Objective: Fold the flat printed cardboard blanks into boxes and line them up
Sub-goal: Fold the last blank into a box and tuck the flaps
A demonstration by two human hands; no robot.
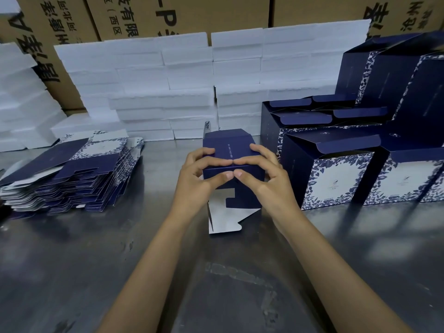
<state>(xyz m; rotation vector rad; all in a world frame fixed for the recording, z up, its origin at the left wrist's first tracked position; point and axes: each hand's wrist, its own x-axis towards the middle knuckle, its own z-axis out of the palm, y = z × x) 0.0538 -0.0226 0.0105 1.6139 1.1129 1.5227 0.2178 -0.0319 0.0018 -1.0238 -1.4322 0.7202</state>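
Half-folded box [230,155] sits dead centre on the worktop [120,260], square between both hands, equally near each. Left hand [201,179] and right hand [264,179] each grasp a side, fingertips meeting on the top edge. Long axis runs toward me; loose flap [225,217] hangs at the near end. Finished boxes [336,174] line up right, flat blanks [72,174] left.
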